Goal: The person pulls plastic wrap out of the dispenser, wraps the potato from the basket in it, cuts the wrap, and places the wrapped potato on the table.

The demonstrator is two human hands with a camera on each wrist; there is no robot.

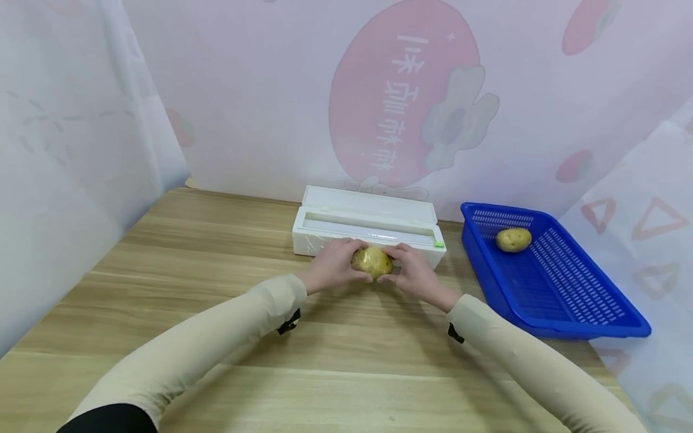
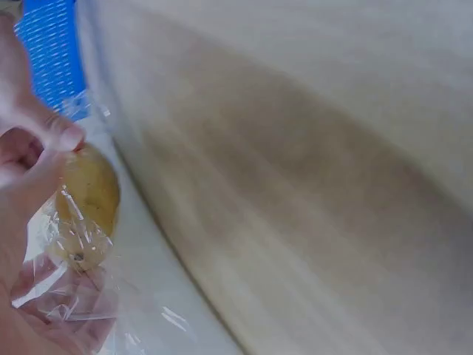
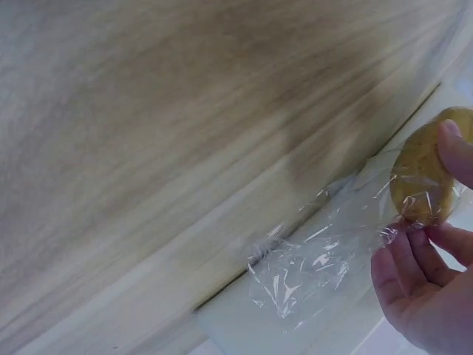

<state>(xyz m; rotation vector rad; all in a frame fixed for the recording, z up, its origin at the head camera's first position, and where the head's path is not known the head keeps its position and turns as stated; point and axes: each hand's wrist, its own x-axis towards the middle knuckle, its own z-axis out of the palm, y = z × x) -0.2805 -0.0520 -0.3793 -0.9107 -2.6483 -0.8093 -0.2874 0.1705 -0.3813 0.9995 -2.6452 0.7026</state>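
Observation:
A yellow potato point(image 1: 372, 263), partly covered in clear cling film point(image 3: 303, 270), is held between both hands in front of a white cling film box point(image 1: 373, 225). My left hand point(image 1: 334, 264) grips the potato's left side; in the left wrist view, film lies over its fingers. From the right, my right hand point(image 1: 417, 275) grips the potato, with its thumb on the skin and its fingertips at the gathered film in the right wrist view. Loose film trails from the potato there. The box lid point(image 1: 370, 204) stands open behind a white roll point(image 1: 368, 231).
A blue plastic basket point(image 1: 563, 331) stands at the right of the wooden table point(image 1: 346, 391), with a second potato point(image 1: 513, 240) inside. A green slider point(image 1: 438, 244) sits at the box's right end. Printed cloth point(image 1: 260, 96) hangs behind the table.

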